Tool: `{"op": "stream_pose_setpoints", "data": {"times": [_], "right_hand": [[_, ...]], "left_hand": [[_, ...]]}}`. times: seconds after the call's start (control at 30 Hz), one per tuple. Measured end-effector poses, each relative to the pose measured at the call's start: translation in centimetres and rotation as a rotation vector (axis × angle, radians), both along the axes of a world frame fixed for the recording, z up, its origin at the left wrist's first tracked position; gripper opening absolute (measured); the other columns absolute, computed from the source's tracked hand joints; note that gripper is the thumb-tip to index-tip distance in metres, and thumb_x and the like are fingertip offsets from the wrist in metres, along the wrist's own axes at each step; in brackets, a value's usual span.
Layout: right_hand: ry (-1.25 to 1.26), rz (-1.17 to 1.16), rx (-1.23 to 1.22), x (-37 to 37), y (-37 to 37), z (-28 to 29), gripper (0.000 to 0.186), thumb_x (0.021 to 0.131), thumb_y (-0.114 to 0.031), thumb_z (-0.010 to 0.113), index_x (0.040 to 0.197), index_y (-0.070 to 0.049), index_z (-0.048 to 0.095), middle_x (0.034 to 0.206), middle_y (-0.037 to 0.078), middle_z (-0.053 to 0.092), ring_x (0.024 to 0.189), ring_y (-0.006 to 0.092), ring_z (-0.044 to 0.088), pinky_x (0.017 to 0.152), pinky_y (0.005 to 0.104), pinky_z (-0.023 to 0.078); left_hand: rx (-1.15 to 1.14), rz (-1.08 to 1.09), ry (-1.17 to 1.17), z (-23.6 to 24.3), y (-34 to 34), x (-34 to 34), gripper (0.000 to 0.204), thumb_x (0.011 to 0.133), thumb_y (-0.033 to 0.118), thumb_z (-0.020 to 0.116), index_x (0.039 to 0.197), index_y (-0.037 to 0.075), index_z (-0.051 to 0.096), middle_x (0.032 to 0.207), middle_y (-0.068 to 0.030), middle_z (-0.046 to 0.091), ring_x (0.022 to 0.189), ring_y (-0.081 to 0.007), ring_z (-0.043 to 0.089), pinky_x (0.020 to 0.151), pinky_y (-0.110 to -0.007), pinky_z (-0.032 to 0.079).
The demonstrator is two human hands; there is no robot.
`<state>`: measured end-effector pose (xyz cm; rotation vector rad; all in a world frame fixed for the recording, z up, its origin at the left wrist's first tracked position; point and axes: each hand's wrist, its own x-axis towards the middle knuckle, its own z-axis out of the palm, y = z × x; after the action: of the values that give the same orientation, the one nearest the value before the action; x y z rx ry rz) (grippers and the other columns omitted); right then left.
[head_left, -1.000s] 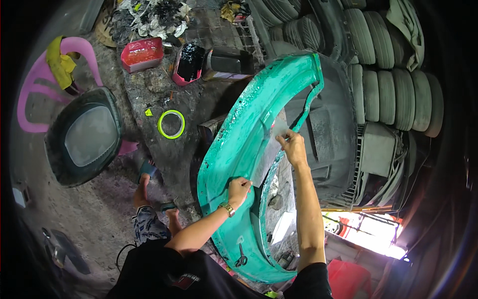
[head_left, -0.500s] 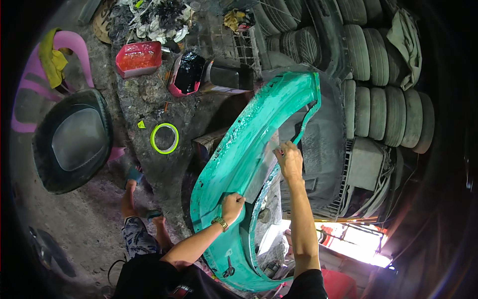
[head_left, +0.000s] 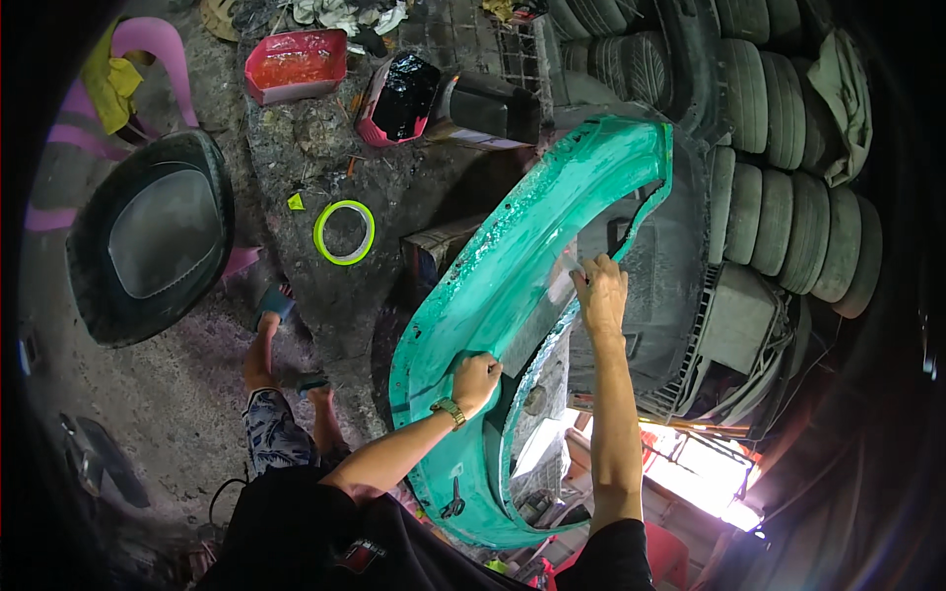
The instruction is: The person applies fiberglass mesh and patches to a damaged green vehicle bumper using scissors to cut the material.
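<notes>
A long curved panel in green (head_left: 463, 266), like a car bumper, lies in front of me with its surface scuffed and pitted along the far edge. A thin greyish see-through sheet (head_left: 527, 320) stretches along its inner side between my hands. Closed in a fist, my left hand (head_left: 477, 382) presses on the panel at the sheet's near end, a gold watch on its wrist. My right hand (head_left: 602, 294) pinches the sheet's far end near the panel's inner edge; its fingertips are partly hidden. Scissors (head_left: 453, 500) rest on the panel's near end.
Left of the panel are a yellow-green tape roll (head_left: 344, 232), a red tub (head_left: 296, 67) and a container of black liquid (head_left: 399, 98). A dark basin (head_left: 148, 236) stands at far left by a pink chair (head_left: 158, 59). Another person's leg (head_left: 261, 355) shows nearby. Stacked tyres (head_left: 788, 217) line the right.
The whole view has shifted, so the panel and floor things appear further right and higher. Both hands keep nearly the same places on the panel and sheet.
</notes>
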<state>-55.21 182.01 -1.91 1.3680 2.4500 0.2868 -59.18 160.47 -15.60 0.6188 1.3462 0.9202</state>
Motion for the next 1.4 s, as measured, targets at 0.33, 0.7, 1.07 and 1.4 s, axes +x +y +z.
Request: {"op": "stream_pose_setpoints", "data": {"times": [0.33, 0.7, 1.07, 1.4], "right_hand": [[-0.012, 0.025, 0.003, -0.3, 0.1, 0.0, 0.012, 0.075, -0.017, 0.068, 0.081, -0.007, 0.064, 0.083, 0.007, 0.055, 0.084, 0.0249, 0.053, 0.071, 0.0384, 0.038], [-0.055, -0.002, 0.010, -0.2, 0.0, -0.3, 0.013, 0.074, -0.016, 0.069, 0.082, -0.008, 0.064, 0.085, 0.006, 0.055, 0.085, 0.0248, 0.054, 0.072, 0.0385, 0.039], [-0.042, 0.024, 0.018, -0.3, 0.4, 0.1, 0.013, 0.075, -0.016, 0.068, 0.085, -0.008, 0.064, 0.085, 0.006, 0.055, 0.086, 0.0254, 0.054, 0.072, 0.0390, 0.038], [-0.007, 0.006, 0.015, -0.3, 0.0, -0.1, 0.014, 0.075, -0.016, 0.068, 0.086, -0.008, 0.064, 0.087, 0.006, 0.056, 0.087, 0.0253, 0.054, 0.073, 0.0393, 0.039]], "left_hand": [[0.080, -0.044, 0.050, 0.0, -0.2, 0.0, 0.020, 0.081, 0.019, 0.065, 0.074, 0.000, 0.065, 0.068, -0.0185, 0.063, 0.064, -0.0357, 0.062, 0.058, -0.044, 0.047], [0.054, -0.061, 0.068, 0.0, 0.0, 0.0, 0.021, 0.080, 0.019, 0.066, 0.072, 0.001, 0.064, 0.071, -0.0184, 0.064, 0.067, -0.0364, 0.062, 0.060, -0.046, 0.048], [0.159, -0.394, 0.112, 2.0, -3.5, -3.4, 0.045, 0.084, 0.018, 0.056, 0.125, 0.004, 0.046, 0.070, -0.0212, 0.063, 0.065, -0.0391, 0.061, 0.062, -0.050, 0.048], [0.265, -0.452, 0.009, 2.1, -4.0, -0.7, 0.076, 0.078, 0.014, 0.053, 0.145, 0.002, 0.018, 0.064, -0.0213, 0.061, 0.057, -0.0376, 0.059, 0.057, -0.049, 0.048]]}}
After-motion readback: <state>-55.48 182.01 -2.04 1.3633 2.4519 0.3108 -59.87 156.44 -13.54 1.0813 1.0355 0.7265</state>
